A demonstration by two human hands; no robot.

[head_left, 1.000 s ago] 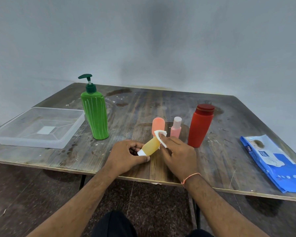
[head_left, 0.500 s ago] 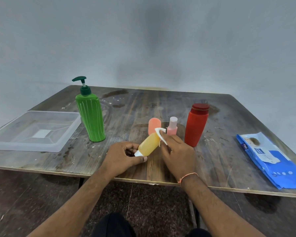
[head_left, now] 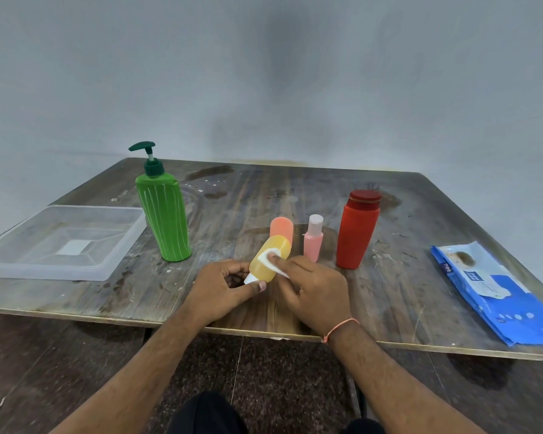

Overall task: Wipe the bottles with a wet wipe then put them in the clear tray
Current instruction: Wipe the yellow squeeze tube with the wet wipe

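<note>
Now we are gripping the small yellow plastic bottle (head_left: 269, 257) by its white cap end with our left hand (head_left: 221, 288), fingers curled round it, tilting it up off the worn wooden table (head_left: 239, 198), while our right hand (head_left: 315, 288) is pinching the folded white wet wipe (head_left: 271, 261) and pressing it flat on the bottle's side. A second ago the wipe was sitting up at the bottle's far end; it is now lying lower, across the middle of the body, and the bottle has turned a little in our grip, so we judge the wiping to be working its way along the surface rather than starting or finishing. How much of the hidden underside has been covered we cannot tell from here. The clear plastic tray (head_left: 116, 261) is sitting well apart at the left with nothing in it, so this appears to be the first bottle. The tall green pump bottle (head_left: 165, 219), the small orange bottle (head_left: 281, 226), the small pink bottle (head_left: 313, 244) and the red capped bottle (head_left: 356, 234) are standing upright beyond our hands, waiting their turn, and the blue wipes packet (head_left: 496, 292) is lying at the far right.
</note>
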